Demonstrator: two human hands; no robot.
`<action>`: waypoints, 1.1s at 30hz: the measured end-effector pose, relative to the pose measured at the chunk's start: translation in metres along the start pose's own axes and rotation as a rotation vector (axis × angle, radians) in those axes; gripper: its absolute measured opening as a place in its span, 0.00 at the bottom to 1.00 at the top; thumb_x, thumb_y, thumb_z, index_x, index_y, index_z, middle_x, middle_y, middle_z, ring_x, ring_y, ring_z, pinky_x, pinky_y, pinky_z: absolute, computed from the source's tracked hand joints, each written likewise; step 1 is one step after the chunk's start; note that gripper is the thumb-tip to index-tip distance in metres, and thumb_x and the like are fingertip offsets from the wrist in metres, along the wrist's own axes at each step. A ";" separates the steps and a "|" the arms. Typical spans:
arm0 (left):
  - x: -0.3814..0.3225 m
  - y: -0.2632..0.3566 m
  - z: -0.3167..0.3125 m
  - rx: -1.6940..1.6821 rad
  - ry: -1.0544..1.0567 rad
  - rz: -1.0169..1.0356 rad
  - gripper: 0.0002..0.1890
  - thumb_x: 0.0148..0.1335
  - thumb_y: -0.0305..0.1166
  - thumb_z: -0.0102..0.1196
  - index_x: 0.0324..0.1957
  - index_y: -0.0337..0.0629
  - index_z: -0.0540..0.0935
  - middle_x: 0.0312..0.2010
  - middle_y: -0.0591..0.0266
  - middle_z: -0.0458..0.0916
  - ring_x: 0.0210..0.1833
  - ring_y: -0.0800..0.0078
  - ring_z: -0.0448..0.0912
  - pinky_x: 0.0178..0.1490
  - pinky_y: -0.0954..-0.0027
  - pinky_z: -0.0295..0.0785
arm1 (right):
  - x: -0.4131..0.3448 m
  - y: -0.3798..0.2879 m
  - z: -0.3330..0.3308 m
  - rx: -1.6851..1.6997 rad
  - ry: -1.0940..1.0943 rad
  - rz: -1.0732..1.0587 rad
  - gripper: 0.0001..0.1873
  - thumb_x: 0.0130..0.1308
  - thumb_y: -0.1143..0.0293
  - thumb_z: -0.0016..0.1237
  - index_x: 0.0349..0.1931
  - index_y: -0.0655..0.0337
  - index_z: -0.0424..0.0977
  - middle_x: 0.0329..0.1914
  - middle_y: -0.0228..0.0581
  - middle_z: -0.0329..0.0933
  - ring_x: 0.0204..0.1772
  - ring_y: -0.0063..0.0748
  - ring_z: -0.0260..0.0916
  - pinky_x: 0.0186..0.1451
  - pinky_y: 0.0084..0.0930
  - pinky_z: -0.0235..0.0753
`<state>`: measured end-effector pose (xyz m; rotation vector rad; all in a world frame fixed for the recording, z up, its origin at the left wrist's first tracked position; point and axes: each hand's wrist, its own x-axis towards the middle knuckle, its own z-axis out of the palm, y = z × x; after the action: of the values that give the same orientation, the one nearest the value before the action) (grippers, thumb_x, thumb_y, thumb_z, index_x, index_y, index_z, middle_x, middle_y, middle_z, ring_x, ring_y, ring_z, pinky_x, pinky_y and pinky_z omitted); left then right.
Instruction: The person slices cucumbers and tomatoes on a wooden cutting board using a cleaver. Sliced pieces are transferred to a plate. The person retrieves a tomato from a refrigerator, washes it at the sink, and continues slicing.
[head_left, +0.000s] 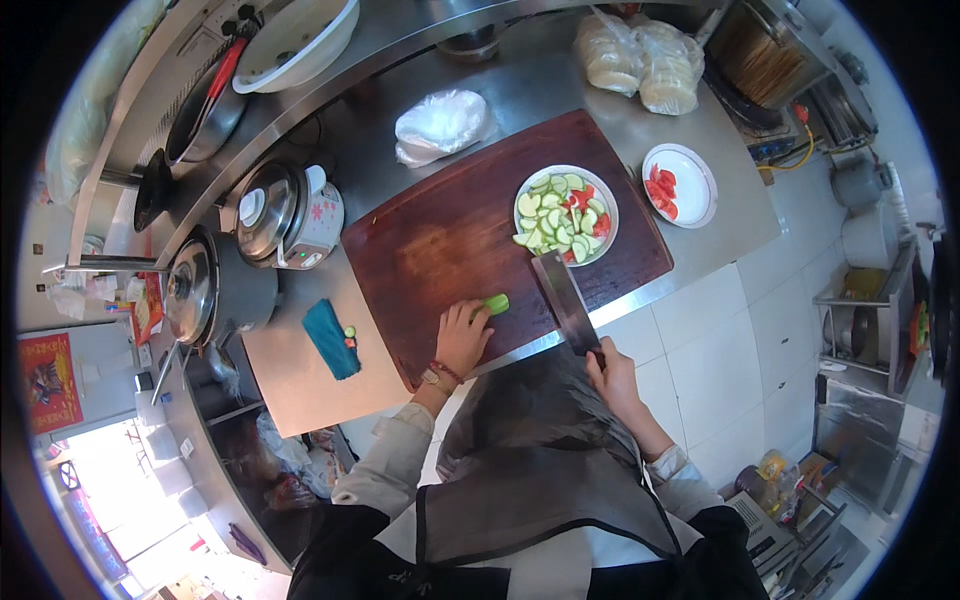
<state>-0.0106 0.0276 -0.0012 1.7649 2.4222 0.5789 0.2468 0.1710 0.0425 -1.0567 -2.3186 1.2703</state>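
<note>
My left hand (460, 334) rests near the front edge of a dark wooden cutting board (442, 247), its fingers on a short piece of green vegetable (496, 304). In my right hand (618, 376) is the handle of a cleaver (564, 296). The broad blade points away from me, over the board's front right part, with its tip at the near rim of a white bowl (613, 196). That bowl stands on the board and holds half-round slices of pale green vegetable (553, 217) and some red tomato pieces (582, 197).
Right of the board, a white dish (697, 184) holds tomato pieces. A white plastic bag (442, 126) lies behind it. At left are a teal cloth (331, 339) with small vegetable scraps (350, 336), a rice cooker (300, 217) and a large lidded pot (225, 281). Bagged flatbreads (645, 64) sit at back right.
</note>
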 end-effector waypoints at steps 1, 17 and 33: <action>0.000 0.001 0.003 0.037 0.057 0.003 0.22 0.49 0.32 0.65 0.49 0.46 0.77 0.49 0.57 0.74 0.54 0.56 0.70 0.56 0.57 0.67 | 0.002 -0.001 0.006 -0.123 0.040 -0.110 0.06 0.66 0.75 0.49 0.37 0.63 0.66 0.17 0.45 0.72 0.19 0.47 0.72 0.22 0.36 0.68; 0.014 -0.007 0.012 -0.287 -0.006 -0.050 0.16 0.51 0.23 0.59 0.45 0.39 0.79 0.43 0.55 0.75 0.49 0.54 0.72 0.52 0.59 0.72 | 0.013 -0.045 0.026 -0.577 -0.247 -0.198 0.10 0.63 0.69 0.48 0.42 0.58 0.64 0.23 0.50 0.74 0.23 0.53 0.77 0.23 0.42 0.77; 0.009 -0.005 0.017 -0.298 0.183 -0.038 0.09 0.54 0.24 0.59 0.39 0.40 0.82 0.39 0.58 0.77 0.45 0.58 0.76 0.47 0.63 0.75 | 0.028 -0.037 0.043 -0.582 -0.299 -0.199 0.06 0.64 0.71 0.44 0.38 0.60 0.64 0.19 0.50 0.76 0.24 0.53 0.77 0.26 0.46 0.78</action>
<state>-0.0127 0.0387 -0.0173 1.6026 2.3220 1.0768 0.1868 0.1524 0.0458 -0.7886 -3.0408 0.7276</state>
